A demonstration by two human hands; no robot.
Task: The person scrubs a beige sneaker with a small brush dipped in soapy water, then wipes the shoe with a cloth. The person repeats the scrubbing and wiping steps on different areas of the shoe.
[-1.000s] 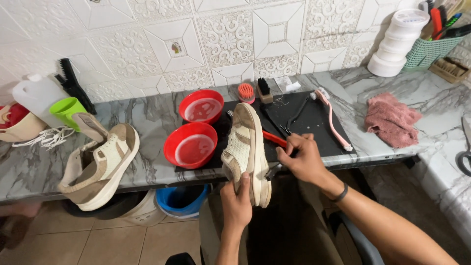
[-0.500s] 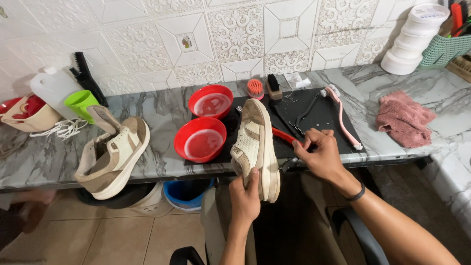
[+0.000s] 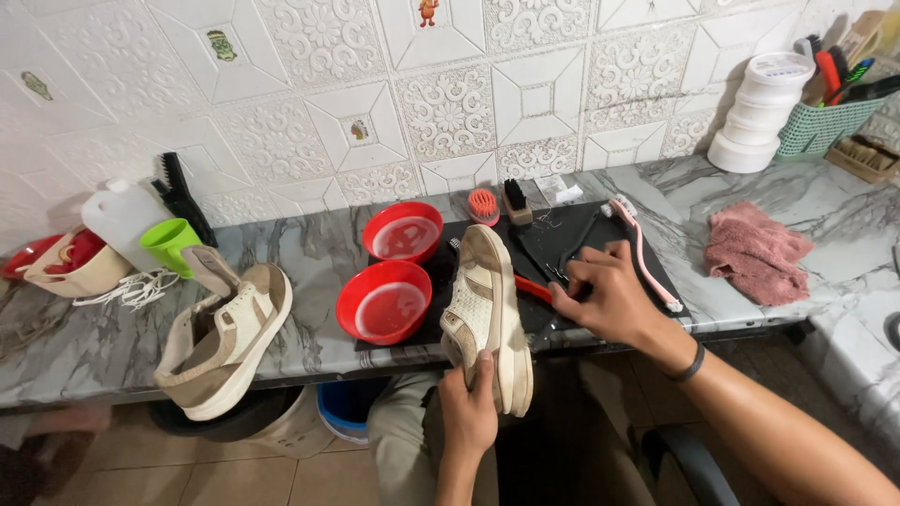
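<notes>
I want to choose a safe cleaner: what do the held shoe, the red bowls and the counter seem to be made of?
Held shoe: beige mesh with suede-like panels, matte; rubbery pale sole. Red bowls: likely plastic, glossy sheen. Counter: grey-veined marble or marble-look, polished, faintly reflective.

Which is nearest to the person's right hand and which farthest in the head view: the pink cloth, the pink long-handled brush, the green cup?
From the right hand:
1. Pink long-handled brush, just right of it on the black mat.
2. Pink cloth, further right on the marble counter.
3. Green cup, far left by the white jug.
</notes>
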